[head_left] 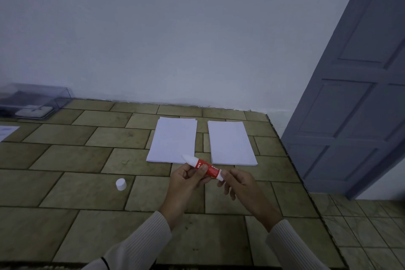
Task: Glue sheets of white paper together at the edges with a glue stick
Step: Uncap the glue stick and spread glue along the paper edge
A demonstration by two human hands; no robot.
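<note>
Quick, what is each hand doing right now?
Left hand: grips the uncapped glue stick around its body.
Right hand: pinches the stick's bottom end.

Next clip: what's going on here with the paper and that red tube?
A person holds an uncapped glue stick over a tiled table. The left hand grips its red body, and the right hand pinches the white base end, perhaps to twist it. The white cap stands on the table to the left. Beyond the hands lie the left paper stack and the right paper stack, side by side with a gap between them; they are not yet joined.
</note>
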